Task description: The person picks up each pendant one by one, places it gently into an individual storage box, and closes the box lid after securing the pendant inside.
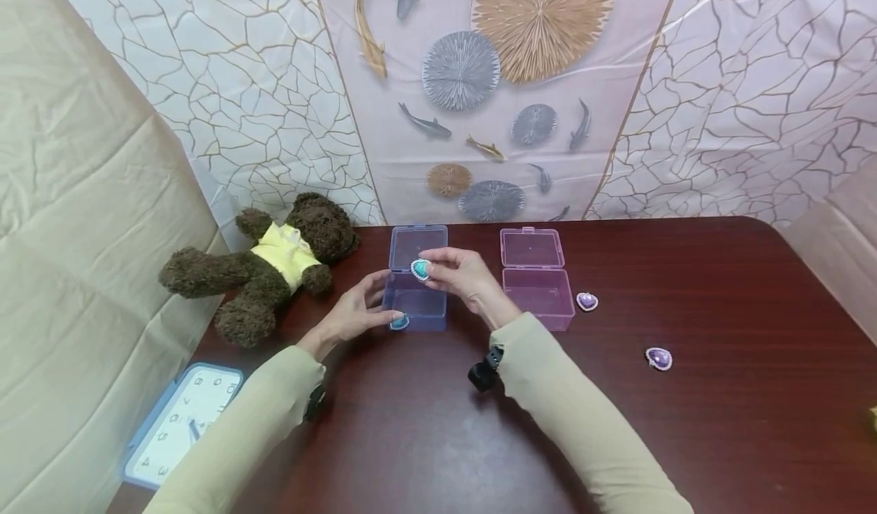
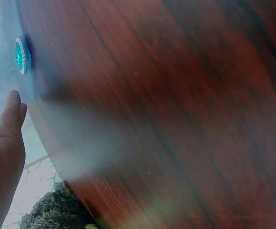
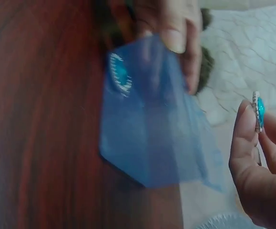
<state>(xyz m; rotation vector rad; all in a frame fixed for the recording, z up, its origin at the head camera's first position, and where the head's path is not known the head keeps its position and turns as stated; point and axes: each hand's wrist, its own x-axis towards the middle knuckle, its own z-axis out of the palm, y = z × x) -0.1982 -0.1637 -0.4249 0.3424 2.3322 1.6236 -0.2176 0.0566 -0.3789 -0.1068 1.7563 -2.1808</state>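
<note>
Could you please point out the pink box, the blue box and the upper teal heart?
Pink box [image 1: 539,323]: head view, front wall.
Blue box [image 1: 426,322]: head view, front wall.
Upper teal heart [image 1: 419,269]: head view, gem's face.

- Head: widest and farthest, facing forward and down across the table [image 1: 411,453].
- Left wrist: near, slanted, filled mostly by table.
- Right wrist: near, turned sideways, facing the blue box [image 3: 138,138].
- All three share the blue box.
</note>
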